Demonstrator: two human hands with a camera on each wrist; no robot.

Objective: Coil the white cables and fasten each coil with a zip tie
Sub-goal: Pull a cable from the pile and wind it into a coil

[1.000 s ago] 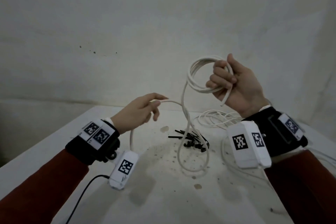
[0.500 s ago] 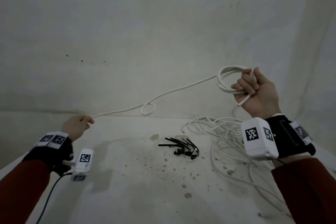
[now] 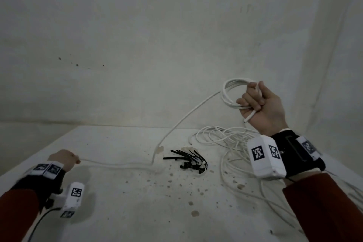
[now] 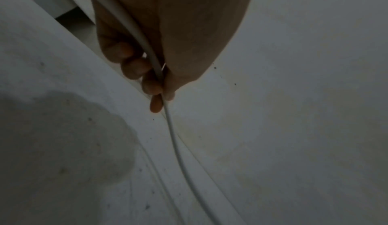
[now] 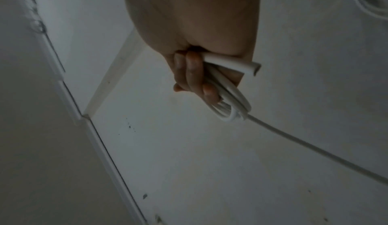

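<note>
My right hand (image 3: 257,102) is raised above the table's far right and grips a small coil of white cable (image 3: 231,92), its cut end poking out below the fist. In the right wrist view the fingers (image 5: 195,75) curl round the coil (image 5: 228,99). From the coil the cable (image 3: 188,116) slopes down to the table and runs left to my left hand (image 3: 64,160), which is low at the table's left. The left wrist view shows my fingers (image 4: 147,82) pinching the cable (image 4: 174,137). Black zip ties (image 3: 188,160) lie in a pile mid-table.
A loose tangle of thin white cable (image 3: 231,149) spreads over the right side of the stained white table (image 3: 137,202) and trails toward its near right edge. A pale wall (image 3: 157,35) stands close behind the table. A black lead (image 3: 37,224) hangs from my left wrist.
My left hand has swung out to the left and dropped down to the table, drawing the cable out; the loop in it has gone. My right hand kept hold of the coil, raised.
</note>
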